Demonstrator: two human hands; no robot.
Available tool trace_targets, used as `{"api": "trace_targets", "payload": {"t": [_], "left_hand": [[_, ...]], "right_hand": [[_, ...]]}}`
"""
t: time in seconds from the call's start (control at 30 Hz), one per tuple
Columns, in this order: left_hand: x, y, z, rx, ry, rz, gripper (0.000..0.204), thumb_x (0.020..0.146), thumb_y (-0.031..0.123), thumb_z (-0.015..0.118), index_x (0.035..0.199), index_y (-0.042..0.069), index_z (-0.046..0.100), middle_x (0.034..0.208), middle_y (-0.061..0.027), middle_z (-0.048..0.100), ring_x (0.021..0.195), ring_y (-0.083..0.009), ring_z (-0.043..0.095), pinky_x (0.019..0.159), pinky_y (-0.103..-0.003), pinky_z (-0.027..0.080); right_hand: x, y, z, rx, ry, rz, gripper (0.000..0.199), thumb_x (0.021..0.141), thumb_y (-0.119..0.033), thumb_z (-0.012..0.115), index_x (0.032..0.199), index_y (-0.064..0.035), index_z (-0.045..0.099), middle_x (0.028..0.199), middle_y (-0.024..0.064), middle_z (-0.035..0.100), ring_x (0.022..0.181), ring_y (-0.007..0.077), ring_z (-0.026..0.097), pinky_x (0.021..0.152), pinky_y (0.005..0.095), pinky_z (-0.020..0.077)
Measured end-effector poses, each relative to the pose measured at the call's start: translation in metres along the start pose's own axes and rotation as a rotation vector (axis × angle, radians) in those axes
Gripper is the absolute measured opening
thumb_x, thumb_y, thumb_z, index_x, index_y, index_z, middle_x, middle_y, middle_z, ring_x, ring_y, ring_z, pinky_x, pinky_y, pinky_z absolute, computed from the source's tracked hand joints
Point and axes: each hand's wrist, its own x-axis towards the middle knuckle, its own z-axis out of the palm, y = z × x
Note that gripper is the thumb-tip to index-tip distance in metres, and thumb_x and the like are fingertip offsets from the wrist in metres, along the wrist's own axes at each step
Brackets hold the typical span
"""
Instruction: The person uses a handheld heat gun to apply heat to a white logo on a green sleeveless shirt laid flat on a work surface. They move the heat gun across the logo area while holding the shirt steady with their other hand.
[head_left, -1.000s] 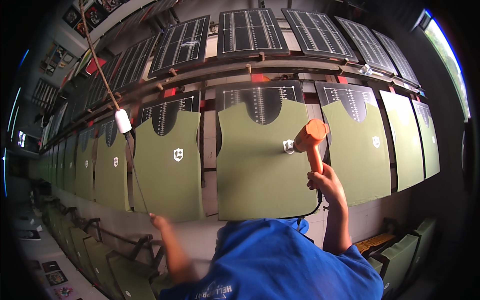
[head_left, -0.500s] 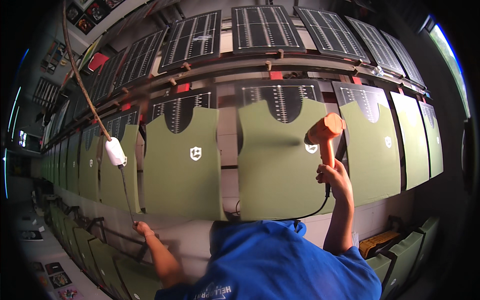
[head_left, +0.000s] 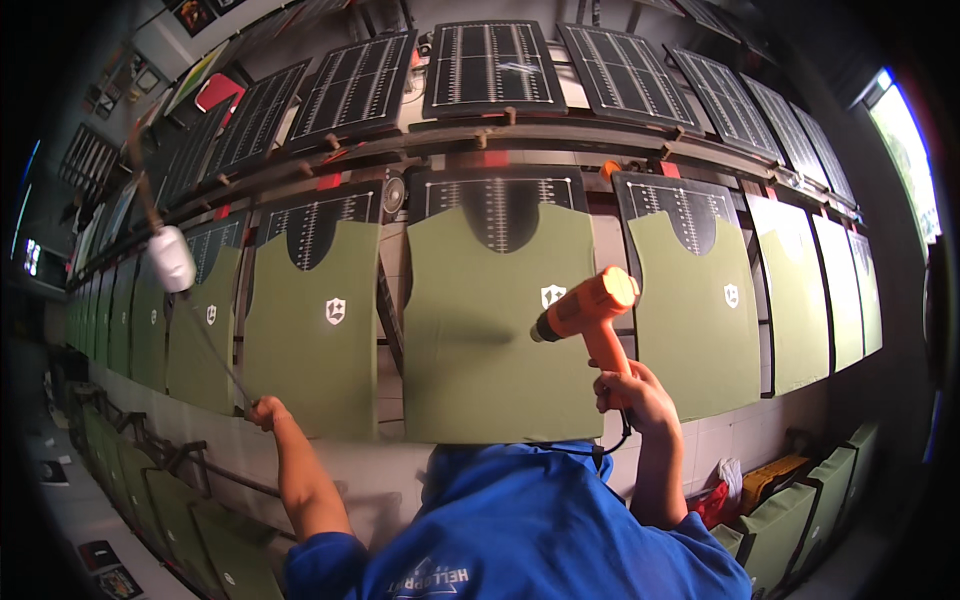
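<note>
My right hand [head_left: 642, 400] is wrapped round the handle of an orange heat gun [head_left: 604, 292]. Its dark nozzle points left over a green shirt front panel [head_left: 490, 375], just below a white shield emblem [head_left: 553, 297] that the gun partly covers. The panel lies flat on a black board with white ruler marks [head_left: 500, 195]. Off to the left, my left hand [head_left: 268, 412] is closed on a dark cord [head_left: 215, 348], which runs up to a white plug connector [head_left: 171, 260] hanging from above. A black cable leaves the heat gun's handle.
Similar green panels [head_left: 312, 370] with emblems lie on boards to both sides. Beyond a dark rail [head_left: 560, 130] stands a row of bare black marked boards [head_left: 490, 70]. Behind me on the right are more green panels [head_left: 785, 525], with red and yellow items beside them.
The view has shifted, so the boards sit farther left. The heat gun's nozzle has moved down from the emblem, which shows more now. The hanging connector and cord have swung left.
</note>
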Motion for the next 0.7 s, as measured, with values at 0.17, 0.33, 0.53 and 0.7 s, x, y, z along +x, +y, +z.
{"api": "trace_targets", "payload": {"t": [0.17,0.33,0.53,0.7], "left_hand": [[-0.037,0.009,0.000,0.420,-0.089,0.092,0.057,0.087,0.042,0.054,0.132,0.009,0.047,0.133,-0.0225,0.047,0.117,-0.0455,0.051,0.095,-0.060,0.044],[-0.056,0.004,0.006,0.407,0.065,0.157,0.057,0.090,0.044,0.048,0.134,0.009,0.042,0.136,-0.0203,0.040,0.118,-0.0448,0.048,0.096,-0.058,0.042],[-0.044,-0.001,0.025,0.467,0.199,0.085,0.050,0.095,0.042,0.041,0.132,0.008,0.041,0.136,-0.0216,0.041,0.119,-0.0441,0.048,0.095,-0.057,0.041],[-0.054,0.007,0.019,0.453,0.188,0.068,0.051,0.096,0.046,0.040,0.131,0.008,0.041,0.134,-0.0216,0.042,0.121,-0.0440,0.047,0.096,-0.057,0.040]], "right_hand": [[0.038,-0.018,0.057,-0.104,0.095,-0.104,0.037,0.090,-0.020,0.064,0.118,0.0024,0.055,0.083,0.0061,0.059,0.068,0.0146,0.061,0.065,0.0282,0.0514],[0.054,-0.026,0.068,-0.236,0.192,-0.151,0.023,0.088,-0.017,0.063,0.100,0.0004,0.054,0.078,0.0026,0.055,0.063,0.0133,0.059,0.062,0.0272,0.0495],[0.058,-0.019,0.072,-0.229,0.277,-0.157,0.020,0.085,-0.015,0.062,0.095,-0.0008,0.053,0.075,0.0020,0.055,0.063,0.0123,0.060,0.061,0.0284,0.0489],[0.057,-0.012,0.076,-0.249,0.333,-0.168,0.019,0.084,-0.016,0.062,0.093,-0.0008,0.053,0.073,0.0013,0.052,0.062,0.0123,0.059,0.061,0.0284,0.0489]]}}
